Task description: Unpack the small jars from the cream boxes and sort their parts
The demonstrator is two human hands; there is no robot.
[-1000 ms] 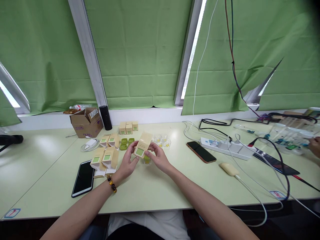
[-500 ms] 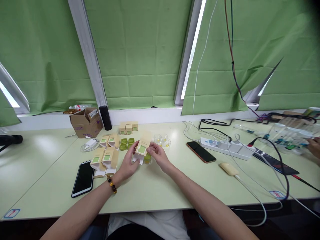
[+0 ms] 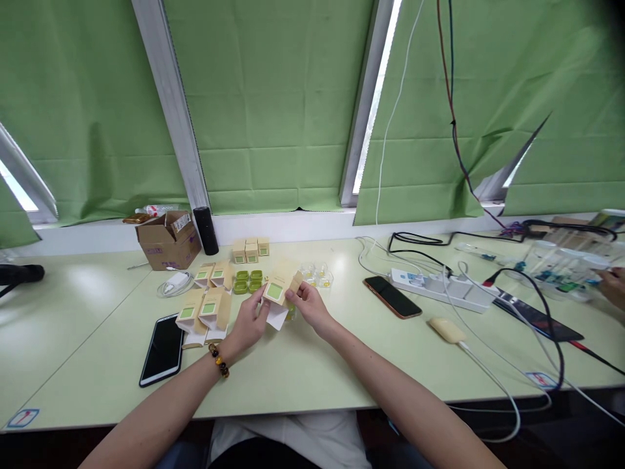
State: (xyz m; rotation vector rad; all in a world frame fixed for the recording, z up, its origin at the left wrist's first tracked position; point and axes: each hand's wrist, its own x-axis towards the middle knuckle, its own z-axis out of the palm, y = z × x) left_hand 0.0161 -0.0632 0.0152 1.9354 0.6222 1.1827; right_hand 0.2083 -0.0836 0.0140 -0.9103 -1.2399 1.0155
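Observation:
Between my two hands is a small cream cardboard box (image 3: pixel 276 291) with a green square window and a white flap hanging toward me. My left hand (image 3: pixel 252 320) grips its left side, while my right hand (image 3: pixel 311 309) pinches its right edge. Part of a green item shows behind the box, mostly hidden. Left of my hands stand several similar cartons (image 3: pixel 212 309) with flaps open toward me. Small green square containers (image 3: pixel 248 281) sit just beyond my left hand. Clear cups with yellow bits (image 3: pixel 322 276) lie past my right hand.
Closed little boxes (image 3: pixel 250 250) stand at the back near a brown carton (image 3: pixel 169 240) and a black cylinder (image 3: pixel 206 230). Phones lie left (image 3: pixel 163 348) and right (image 3: pixel 392 297). A power strip (image 3: pixel 442 290) with cables spreads rightward. Another person's hand (image 3: pixel 612 286) is at far right.
The box has tilted and its white flap now hangs out further. My right fingers have shifted slightly along its right edge; my left hand has moved a little.

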